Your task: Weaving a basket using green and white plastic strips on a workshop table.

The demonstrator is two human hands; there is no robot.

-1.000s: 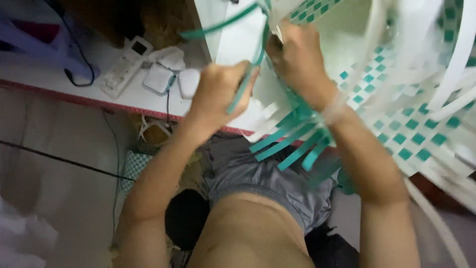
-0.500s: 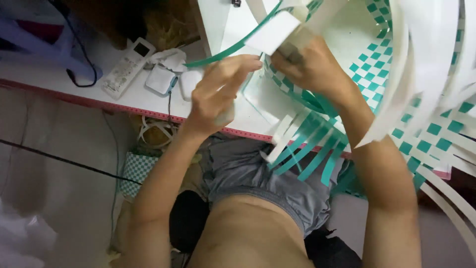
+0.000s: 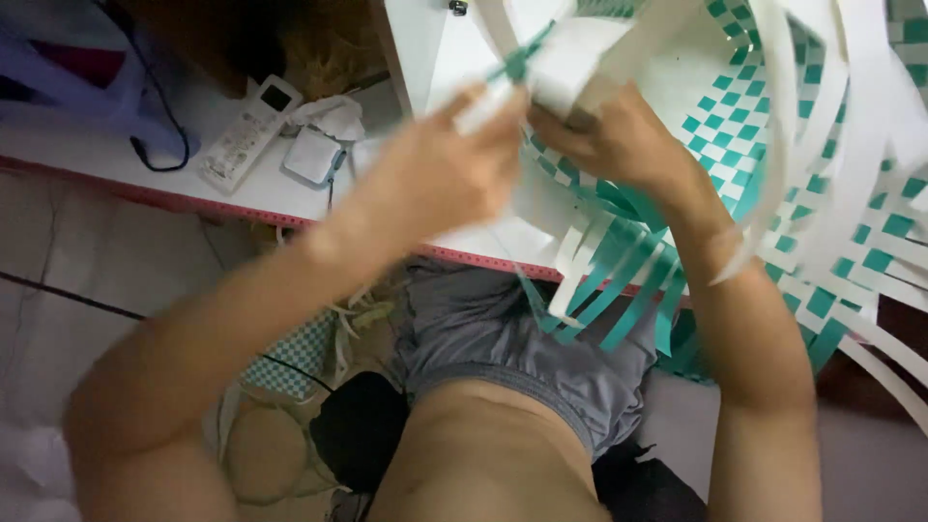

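Teal-white woven strips (image 3: 773, 184), both hands.

The woven piece (image 3: 773, 174) is a checkered mat of teal and white flat strips, curling up off the white table edge and filling the frame from about twelve o'clock round to four o'clock, with its plaited part bowed like a shallow basket wall. Loose teal and white strip ends (image 3: 619, 280) fan down from its lower edge toward six o'clock, hanging past the table's edge, while long white strips arc off at three o'clock. At its eleven o'clock corner a thin teal strip (image 3: 522, 56) and a white strip (image 3: 483, 104), blurred, stick out slantwise.
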